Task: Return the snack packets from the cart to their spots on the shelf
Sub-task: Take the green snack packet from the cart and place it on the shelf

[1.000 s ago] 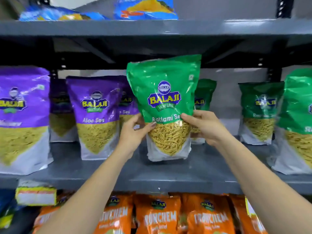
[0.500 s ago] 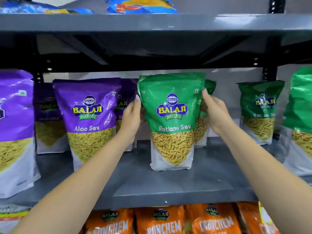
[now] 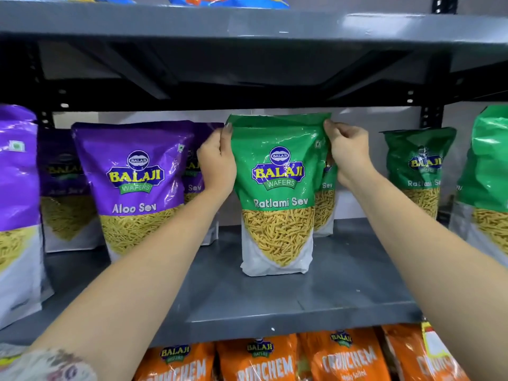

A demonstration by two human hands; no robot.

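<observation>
Item: green Ratlami Sev packet (image 3: 277,193), standing upright on the grey shelf (image 3: 275,306), in front of another green packet (image 3: 325,199).
Grip: left hand (image 3: 218,163) and right hand (image 3: 347,149) each pinch a top corner.
Neighbour: purple Aloo Sev packet (image 3: 137,182), just beside.
Handling: square the base, label forward, release both corners together; top-heavy, probably tips easily.

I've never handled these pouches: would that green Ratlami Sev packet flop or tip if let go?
The glossy green plastic Ratlami Sev packet probably stands alone: its flat white base sits on the grey metal shelf. The top bends under both hands' fingers, so likely floppy there. Shiny film suggests slipperiness.
</observation>
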